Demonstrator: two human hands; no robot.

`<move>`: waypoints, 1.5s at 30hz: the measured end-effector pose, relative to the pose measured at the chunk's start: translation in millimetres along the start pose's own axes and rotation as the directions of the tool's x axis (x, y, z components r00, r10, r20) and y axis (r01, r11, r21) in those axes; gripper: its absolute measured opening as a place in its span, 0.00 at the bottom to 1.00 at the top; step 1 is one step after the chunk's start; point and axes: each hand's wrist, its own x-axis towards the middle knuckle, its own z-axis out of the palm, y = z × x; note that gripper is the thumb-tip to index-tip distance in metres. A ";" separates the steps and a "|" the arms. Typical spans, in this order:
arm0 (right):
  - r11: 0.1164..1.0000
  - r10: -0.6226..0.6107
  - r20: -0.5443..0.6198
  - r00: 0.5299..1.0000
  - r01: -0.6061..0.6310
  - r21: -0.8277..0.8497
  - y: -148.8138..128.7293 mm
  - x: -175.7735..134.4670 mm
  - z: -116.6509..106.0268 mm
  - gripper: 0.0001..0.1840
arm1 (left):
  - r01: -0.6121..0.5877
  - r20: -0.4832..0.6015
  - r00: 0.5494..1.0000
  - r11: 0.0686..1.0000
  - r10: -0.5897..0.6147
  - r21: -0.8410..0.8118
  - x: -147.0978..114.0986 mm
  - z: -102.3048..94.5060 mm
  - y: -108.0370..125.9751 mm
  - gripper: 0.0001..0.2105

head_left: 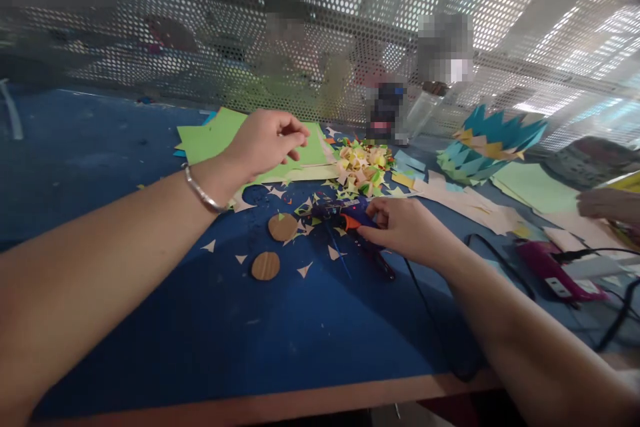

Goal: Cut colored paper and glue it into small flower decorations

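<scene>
My right hand (400, 223) is closed around the upper handle of a dark blue glue gun (333, 210), its thumb by the orange trigger (351, 221). The gun's nozzle points left, low over paper scraps. My left hand (273, 140), with a silver bangle at the wrist, hovers over a stack of light green paper (210, 147). Its fingers curl in toward the thumb; anything between them is too small to make out. Two round wood-grain discs (265, 266) lie on the blue table (210, 340) left of the gun, a scrap on the farther one.
Behind the gun rises a heap of cut paper bits (364, 163). A zigzag paper crown (493, 143) stands at the right, near a purple power strip (555, 270) with cables. Another person's hand (607, 205) shows at the right edge. Perforated metal mesh (225, 73) backs the table.
</scene>
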 end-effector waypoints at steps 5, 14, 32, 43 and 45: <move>1.000 0.021 -0.011 1.000 -0.021 -0.006 7.6 0.7 -2.9 0.14 | 0.085 0.047 0.994 0.978 -0.096 0.192 -51.3 -24.7 -2.6 0.07; 0.989 0.140 0.018 0.990 -0.139 -0.046 21.4 3.0 -18.4 0.14 | -0.098 0.351 0.934 0.891 -0.072 0.443 -112.7 -25.0 19.0 0.10; 0.989 0.126 -0.026 0.992 -0.128 -0.080 53.1 -20.8 2.4 0.23 | -0.162 0.393 0.918 0.849 -0.057 0.502 -111.9 -24.3 7.0 0.14; 0.982 0.188 -0.041 0.981 -0.187 0.030 53.2 -115.1 12.4 0.20 | -0.173 0.354 0.935 0.833 -0.029 0.526 -111.9 -25.9 6.9 0.13; 0.980 0.194 -0.040 0.980 -0.191 0.058 53.7 -117.1 13.2 0.18 | -0.178 0.359 0.933 0.832 -0.028 0.526 -112.2 -25.7 7.1 0.13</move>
